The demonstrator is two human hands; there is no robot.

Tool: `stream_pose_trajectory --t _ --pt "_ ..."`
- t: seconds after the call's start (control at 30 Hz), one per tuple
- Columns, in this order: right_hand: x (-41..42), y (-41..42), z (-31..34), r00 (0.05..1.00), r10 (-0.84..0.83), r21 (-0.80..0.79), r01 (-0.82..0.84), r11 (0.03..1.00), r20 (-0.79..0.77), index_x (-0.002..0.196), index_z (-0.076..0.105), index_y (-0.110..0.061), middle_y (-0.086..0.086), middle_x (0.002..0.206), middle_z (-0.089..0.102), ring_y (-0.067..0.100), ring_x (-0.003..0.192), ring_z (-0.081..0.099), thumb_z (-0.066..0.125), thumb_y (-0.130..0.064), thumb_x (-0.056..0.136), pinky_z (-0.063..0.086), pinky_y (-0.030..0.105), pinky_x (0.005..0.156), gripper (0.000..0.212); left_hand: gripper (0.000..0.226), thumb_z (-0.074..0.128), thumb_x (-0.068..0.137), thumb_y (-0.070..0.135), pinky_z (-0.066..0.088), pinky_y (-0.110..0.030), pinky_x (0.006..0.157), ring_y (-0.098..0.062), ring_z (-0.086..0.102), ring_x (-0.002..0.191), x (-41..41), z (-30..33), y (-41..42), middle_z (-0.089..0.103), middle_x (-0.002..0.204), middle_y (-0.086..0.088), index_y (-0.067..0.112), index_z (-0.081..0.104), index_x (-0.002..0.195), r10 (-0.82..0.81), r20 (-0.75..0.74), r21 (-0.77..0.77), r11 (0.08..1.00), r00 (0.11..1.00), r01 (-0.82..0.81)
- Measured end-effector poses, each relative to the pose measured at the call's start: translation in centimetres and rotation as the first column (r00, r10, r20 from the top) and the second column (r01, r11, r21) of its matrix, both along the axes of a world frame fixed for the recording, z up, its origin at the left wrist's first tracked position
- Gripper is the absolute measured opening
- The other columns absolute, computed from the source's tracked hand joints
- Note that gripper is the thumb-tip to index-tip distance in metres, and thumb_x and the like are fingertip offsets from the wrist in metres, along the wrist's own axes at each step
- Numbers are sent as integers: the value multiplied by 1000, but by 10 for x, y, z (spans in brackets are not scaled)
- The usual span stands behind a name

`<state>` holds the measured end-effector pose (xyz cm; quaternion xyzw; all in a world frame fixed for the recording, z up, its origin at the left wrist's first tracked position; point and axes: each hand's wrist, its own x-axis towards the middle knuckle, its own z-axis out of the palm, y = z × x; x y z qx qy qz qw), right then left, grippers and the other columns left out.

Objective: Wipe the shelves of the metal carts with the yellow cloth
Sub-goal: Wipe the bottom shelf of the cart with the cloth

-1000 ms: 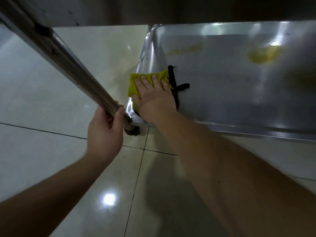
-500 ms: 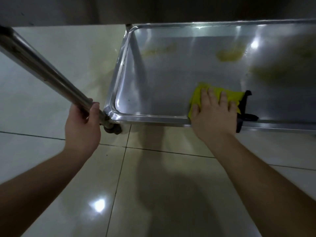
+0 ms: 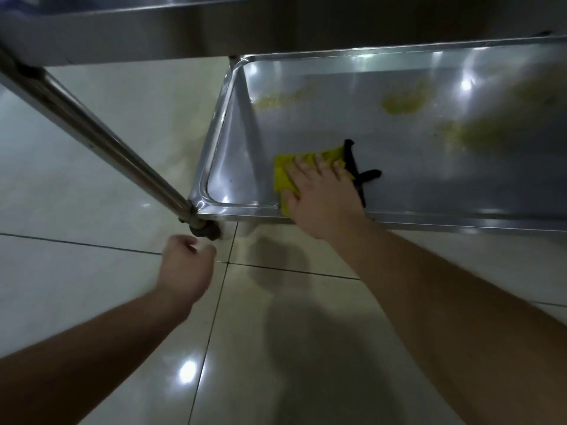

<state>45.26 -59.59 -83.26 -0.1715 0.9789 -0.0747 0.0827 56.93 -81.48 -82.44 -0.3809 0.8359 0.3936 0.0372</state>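
Note:
The metal cart's bottom shelf (image 3: 399, 133) is a shallow steel tray low over the floor. My right hand (image 3: 322, 194) lies flat with straight fingers on the yellow cloth (image 3: 283, 171), pressing it against the shelf near the front rim. The cloth has a black edge strip (image 3: 357, 173) sticking out to the right of my fingers. Yellowish smears (image 3: 402, 101) mark the shelf farther back. My left hand (image 3: 187, 268) hangs blurred below the cart's corner post (image 3: 101, 139), fingers curled, holding nothing.
A caster wheel (image 3: 205, 231) sits under the front left corner of the cart. An upper shelf (image 3: 153, 29) overhangs the top of the view. Glossy pale floor tiles (image 3: 92, 302) surround the cart.
My left hand let go of the corner post and dropped below it. My right hand slid the cloth along the shelf's front, right and then back towards the left.

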Motion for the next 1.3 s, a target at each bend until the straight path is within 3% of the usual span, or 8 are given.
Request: stream_pose_trajectory --t 0.1,0.2,0.3,0.4,0.67,0.83,0.97,1.3 --pt "-21 51 0 996 -93 30 93 995 -13 165 17 -30 -7 173 11 25 159 12 18 -52 107 11 50 127 62 14 62 97 23 44 -26 54 -13 59 68 12 2 21 65 99 3 25 61 112 -315 86 41 949 945 313" --pt "-35 106 0 964 -264 28 265 964 -22 164 23 -30 -5 172 17 26 158 16 20 -52 106 12 52 127 62 13 62 98 24 45 -16 66 -2 61 79 -6 17 30 63 98 12 31 62 109 -634 34 -148 761 773 631" --pt "-34 155 -1 882 -470 -14 470 883 -35 163 27 -27 -1 172 21 29 157 18 26 -50 105 12 54 126 62 25 64 98 20 45 -24 88 -9 60 98 -33 25 44 61 113 6 20 65 123 -802 -39 -332 573 596 749" --pt "-31 178 -2 851 -525 0 525 851 -22 163 24 -27 -1 172 19 30 157 17 26 -51 105 12 55 126 63 38 58 97 28 45 -33 97 -26 57 109 -62 27 67 59 124 -3 14 62 132 -897 -11 -473 395 443 788" --pt "-35 158 4 863 -504 7 504 864 33 165 21 -26 0 173 17 32 158 13 20 -52 105 10 53 126 66 54 45 103 44 35 -44 116 -31 42 139 -90 -2 130 41 155 -6 16 45 149 -888 96 -511 344 450 788" --pt "-49 98 5 994 -105 29 104 994 24 165 17 -31 -5 173 12 29 159 12 17 -51 107 11 52 127 62 66 30 103 50 29 -43 118 -31 36 147 -86 -19 151 38 160 -10 11 38 156 -840 128 -551 382 527 742" --pt "-62 95 4 998 0 34 -2 999 56 165 10 -36 -12 173 3 21 160 2 17 -53 109 4 50 128 60 70 21 103 52 30 -45 120 -31 35 150 -84 -26 151 38 162 -11 10 36 158 -837 129 -582 370 531 725" --pt "-88 257 11 918 -372 123 357 926 134 166 5 -31 -5 174 -1 29 160 3 19 -53 109 4 53 128 63 62 29 109 48 25 -46 124 -29 30 152 -82 -28 153 34 164 -9 13 32 159 -822 167 -597 355 544 720"
